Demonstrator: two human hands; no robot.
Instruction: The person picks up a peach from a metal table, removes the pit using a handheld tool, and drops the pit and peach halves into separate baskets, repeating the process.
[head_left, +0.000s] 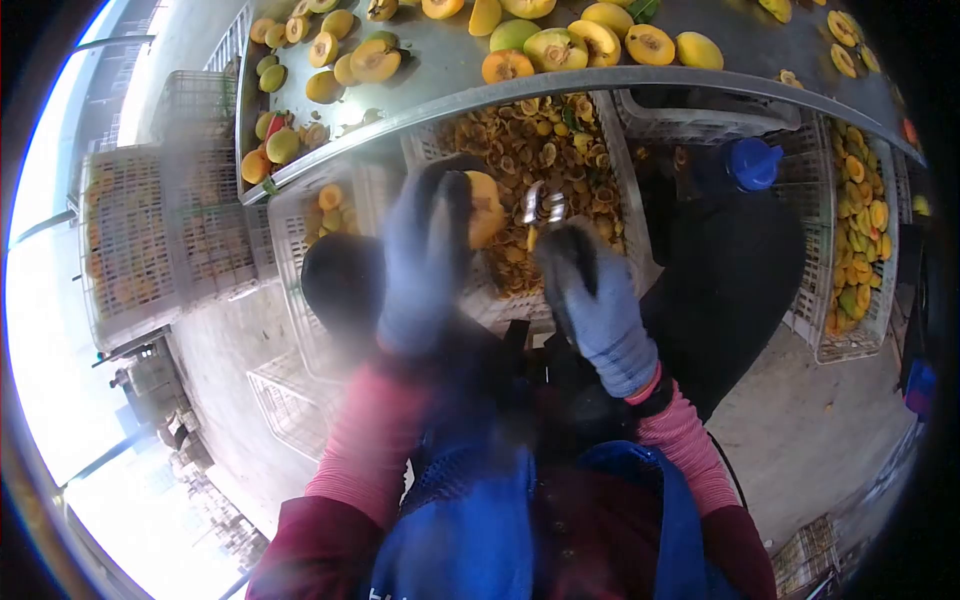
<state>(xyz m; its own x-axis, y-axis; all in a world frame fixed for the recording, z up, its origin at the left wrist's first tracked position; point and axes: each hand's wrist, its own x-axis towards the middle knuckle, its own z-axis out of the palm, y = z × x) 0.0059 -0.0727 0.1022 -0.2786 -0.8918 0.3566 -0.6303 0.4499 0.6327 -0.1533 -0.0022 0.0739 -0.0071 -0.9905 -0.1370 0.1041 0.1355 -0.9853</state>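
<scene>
My left hand (425,250), in a blue-grey glove with dark fingers, is closed on a yellow-orange peach (485,210). Whether that fruit is whole or halved is hard to make out. Opposite it, my right hand (592,300) is wrapped round a small hand tool with a shiny metal end (545,204), which points up and away from me. The tool's handle is hidden in the fist and its tip is blurred. A gap separates tool and fruit. Below both hands stands a crate (620,170) heaped with brown-orange pits and scraps (540,140).
A metal table (440,45) with a raised rim carries cut and whole peaches (555,48). Crates of fruit stand at right (860,230) and beside my left knee (335,210). Stacked crates (165,215) are at far left. A blue-lidded container (752,163) stands near my right knee.
</scene>
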